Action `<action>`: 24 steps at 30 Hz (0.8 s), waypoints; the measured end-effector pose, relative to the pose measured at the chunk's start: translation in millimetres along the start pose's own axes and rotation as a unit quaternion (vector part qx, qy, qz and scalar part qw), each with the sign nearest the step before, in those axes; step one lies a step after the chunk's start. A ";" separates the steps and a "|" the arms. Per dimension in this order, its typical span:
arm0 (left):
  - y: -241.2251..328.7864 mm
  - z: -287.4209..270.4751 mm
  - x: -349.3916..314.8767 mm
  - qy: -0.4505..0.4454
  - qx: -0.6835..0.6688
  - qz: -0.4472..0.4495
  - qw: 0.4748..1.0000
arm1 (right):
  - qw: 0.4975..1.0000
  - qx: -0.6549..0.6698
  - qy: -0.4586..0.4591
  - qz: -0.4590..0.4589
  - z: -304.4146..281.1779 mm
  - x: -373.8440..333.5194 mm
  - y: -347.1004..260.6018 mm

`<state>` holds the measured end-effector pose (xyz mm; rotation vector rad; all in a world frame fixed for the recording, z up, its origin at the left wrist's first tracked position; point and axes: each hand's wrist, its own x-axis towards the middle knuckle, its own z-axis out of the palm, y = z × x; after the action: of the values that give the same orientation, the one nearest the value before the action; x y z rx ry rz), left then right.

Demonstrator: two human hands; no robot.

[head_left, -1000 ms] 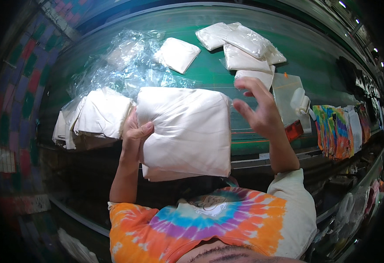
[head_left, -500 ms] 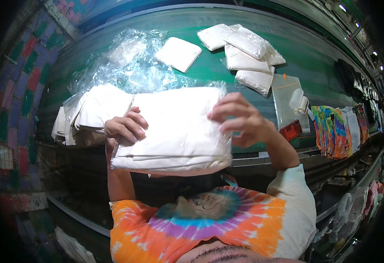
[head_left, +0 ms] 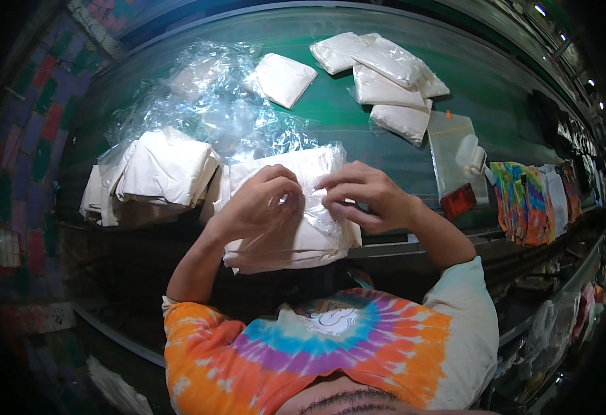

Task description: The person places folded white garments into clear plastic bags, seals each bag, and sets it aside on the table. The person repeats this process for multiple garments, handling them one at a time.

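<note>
A folded white cloth in a clear plastic bag (head_left: pixel 285 254) lies at the green table's near edge, in front of me. Over its middle, my left hand (head_left: pixel 267 199) is closed in a pinch on the bag's film, thumb and fingertips together. Facing it, my right hand (head_left: pixel 370 197) has its fingertips and thumb closed on the gathered plastic near the bag's right side. Crinkled film shows between the two hands. The fingertips hide part of the bag.
Left of the bag sits a stack of folded white cloths (head_left: pixel 164 169). Loose clear plastic bags (head_left: pixel 209 104) are heaped behind. Several bagged white cloths (head_left: pixel 393 79) lie far right, one folded packet (head_left: pixel 285 79) apart. A tray (head_left: pixel 453 152), a red object (head_left: pixel 459 200) and tie-dyed cloths (head_left: pixel 524 204) are at right.
The bagged cloth has come down from a raised, tilted hold onto the table edge. My left hand has moved from its left side to its middle, and my right hand has shifted slightly.
</note>
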<state>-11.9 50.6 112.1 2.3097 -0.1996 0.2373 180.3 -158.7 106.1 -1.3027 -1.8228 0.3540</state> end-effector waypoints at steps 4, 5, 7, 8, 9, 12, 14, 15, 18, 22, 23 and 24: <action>-0.8 12.1 -1.1 0.014 -0.103 -0.038 0.994 | 0.983 -0.174 -0.051 0.008 7.4 20.4 -9.4; -2.7 13.9 -3.4 0.019 -0.154 -0.069 0.985 | 0.979 -0.193 -0.064 0.008 8.1 24.0 -11.7; -3.6 25.7 -7.7 0.054 -0.259 -0.126 0.956 | 0.969 -0.215 -0.116 0.043 9.3 32.5 -13.3; -6.2 27.1 -8.4 0.058 -0.273 -0.145 0.949 | 0.964 -0.218 -0.141 0.056 8.7 35.4 -13.8; -7.7 29.4 -9.3 0.069 -0.251 -0.122 0.958 | 0.960 -0.218 -0.162 0.065 8.3 38.1 -14.2; -9.6 33.2 -11.7 0.058 -0.186 -0.101 0.976 | 0.943 -0.225 -0.229 0.089 9.6 47.1 -13.9; -9.2 35.6 -12.8 0.050 -0.182 -0.094 0.978 | 0.942 -0.210 -0.247 0.089 7.5 51.2 -13.4; -8.8 37.5 -13.2 0.057 -0.191 -0.094 0.975 | 0.941 -0.202 -0.255 0.091 6.1 52.7 -13.6; -11.0 45.5 -12.7 0.083 -0.212 -0.085 0.970 | 0.954 -0.112 -0.234 0.148 8.4 59.9 -14.3; -22.1 62.2 -11.0 0.141 -0.180 -0.077 0.970 | 0.970 0.032 -0.147 0.189 17.1 67.9 -14.8; -25.4 65.5 -11.5 0.156 -0.157 -0.079 0.972 | 0.974 0.049 -0.124 0.185 20.6 69.6 -14.5; -28.2 68.8 -12.2 0.163 -0.161 -0.081 0.970 | 0.976 0.065 -0.101 0.180 22.4 70.7 -13.9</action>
<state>-10.2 20.1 43.2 1.9200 0.1119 0.4611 147.3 -97.2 134.8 -1.5489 -1.6877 0.8158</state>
